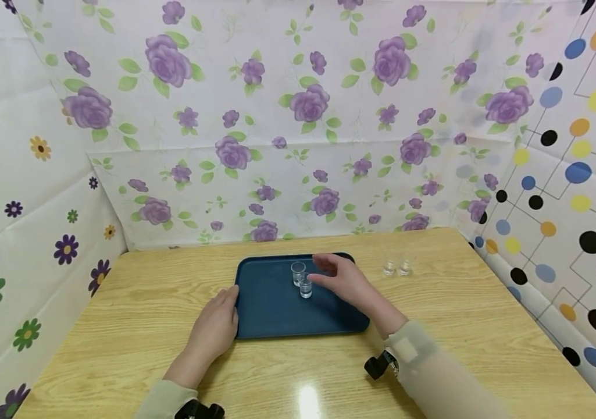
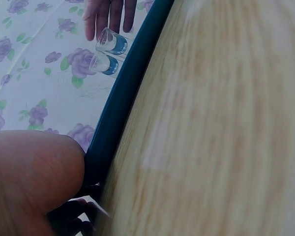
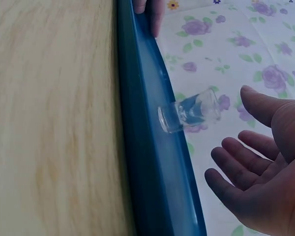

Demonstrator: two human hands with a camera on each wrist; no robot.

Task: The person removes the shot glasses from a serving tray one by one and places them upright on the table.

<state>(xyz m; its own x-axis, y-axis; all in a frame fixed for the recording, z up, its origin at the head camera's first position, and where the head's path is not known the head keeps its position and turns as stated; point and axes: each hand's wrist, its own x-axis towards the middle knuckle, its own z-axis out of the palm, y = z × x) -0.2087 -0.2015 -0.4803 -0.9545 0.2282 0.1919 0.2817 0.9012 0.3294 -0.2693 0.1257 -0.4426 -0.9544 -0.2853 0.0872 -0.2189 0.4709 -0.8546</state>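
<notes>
A dark blue tray [image 1: 271, 314] lies on the table. My left hand [image 1: 214, 323] holds its left edge, with fingers over the rim; part of that grip is hidden in the left wrist view. Two small clear shot glasses stand upright close together on the tray: a rear glass [image 1: 298, 272] and a front glass [image 1: 305, 288]. Over the tray's right half, my right hand [image 1: 347, 282] hovers beside the front glass, thumb and fingers spread and loosely bent. In the right wrist view a gap separates the hand [image 3: 265, 162] from a shot glass [image 3: 189, 113].
Two more clear shot glasses, a left one [image 1: 389, 267] and a right one [image 1: 404, 267], stand on the wooden table [image 1: 434, 326] to the right of the tray. Patterned cloth walls, one with purple flowers [image 1: 308, 105], border the table at the back and both sides.
</notes>
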